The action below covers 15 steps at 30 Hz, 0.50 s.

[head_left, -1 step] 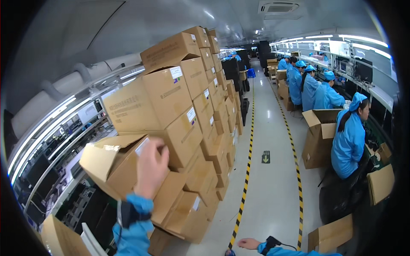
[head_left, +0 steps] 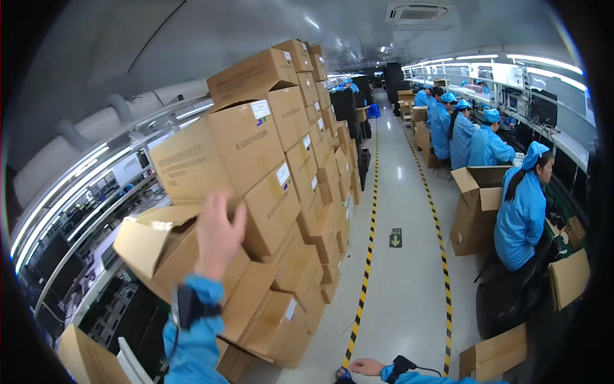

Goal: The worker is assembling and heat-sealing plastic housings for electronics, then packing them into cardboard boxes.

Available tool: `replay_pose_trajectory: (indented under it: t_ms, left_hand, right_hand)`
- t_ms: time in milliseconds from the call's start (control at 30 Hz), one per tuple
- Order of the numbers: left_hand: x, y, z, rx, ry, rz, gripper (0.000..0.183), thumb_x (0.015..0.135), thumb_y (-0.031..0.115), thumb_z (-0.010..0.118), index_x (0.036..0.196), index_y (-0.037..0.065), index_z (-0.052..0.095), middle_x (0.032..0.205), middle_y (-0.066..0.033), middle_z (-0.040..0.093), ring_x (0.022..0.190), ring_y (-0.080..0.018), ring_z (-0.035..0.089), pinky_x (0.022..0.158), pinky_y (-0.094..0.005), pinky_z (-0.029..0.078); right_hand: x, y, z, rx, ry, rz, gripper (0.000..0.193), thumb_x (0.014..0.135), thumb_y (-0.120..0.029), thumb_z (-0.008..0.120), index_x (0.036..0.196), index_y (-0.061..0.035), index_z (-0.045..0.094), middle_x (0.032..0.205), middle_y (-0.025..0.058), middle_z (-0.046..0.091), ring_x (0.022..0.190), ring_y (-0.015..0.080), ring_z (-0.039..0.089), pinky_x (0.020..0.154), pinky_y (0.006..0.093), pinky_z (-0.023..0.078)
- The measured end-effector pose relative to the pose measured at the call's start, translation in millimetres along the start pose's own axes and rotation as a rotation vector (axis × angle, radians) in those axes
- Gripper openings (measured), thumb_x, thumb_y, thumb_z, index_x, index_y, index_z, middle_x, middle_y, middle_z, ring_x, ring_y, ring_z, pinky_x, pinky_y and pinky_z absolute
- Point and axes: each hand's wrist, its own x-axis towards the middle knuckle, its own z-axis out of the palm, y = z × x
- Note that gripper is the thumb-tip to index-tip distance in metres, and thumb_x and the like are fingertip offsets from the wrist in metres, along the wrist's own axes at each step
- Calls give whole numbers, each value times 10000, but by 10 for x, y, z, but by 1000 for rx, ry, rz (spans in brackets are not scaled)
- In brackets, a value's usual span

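The aisle (head_left: 409, 301) is bounded on the left by stacked cartons (head_left: 246, 144) (before which the left hand (head_left: 219, 233) is held) and on the right by workers (head_left: 441, 128); one carton (head_left: 470, 221) is placed between the nearest worker (head_left: 521, 208) and the aisle.

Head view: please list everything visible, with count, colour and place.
Stacked cartons: many, brown, left of the aisle
Flapped carton: one, brown, left beside the stacked cartons
Other cartons: several, brown, both sides
Floor tapes: two, yellow and black, along the aisle
Arrow sign: one, dark, between the tapes
Workers: six or more, blue clothes, mostly right
Shelf racks: at least two, pale, both sides
Ceiling unit: one, white, overhead
Left hand: one, blue sleeve, before the flapped carton
Right hand: one, blue sleeve, bottom edge
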Motion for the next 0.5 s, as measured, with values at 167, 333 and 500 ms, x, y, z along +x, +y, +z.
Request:
replay_pose_trajectory:
  t_ms: [167,333,500]
  left_hand:
    - [1234,-1450,660,254,412,-150,926,822,411,733,1486,-35,266,1512,-354,247,1406,-493,245,1146,-504,286]
    - [1368,-1588,1378,-39,509,-316,979,817,388,749,1529,10,194,1530,-321,254,1415,-464,270,1133,-484,309]
    - [1423,-1459,1353,-44,560,-339,855,868,334,710,1522,39,247,1536,-252,309,1388,-431,352,1119,-459,333]
  right_hand:
    - [566,-596,-490,-174,-10,-14,525,941,-462,566,1169,1,660,1094,212,689,1032,294,647,915,387,502]
    - [673,17,-1595,279,223,254,426,939,-369,613,1157,-8,674,1022,134,713,908,232,661,859,394,538]
    - [1280,-82,-2893,287,305,288,321,988,-279,565,1177,-33,652,1001,40,707,883,120,637,819,293,514]
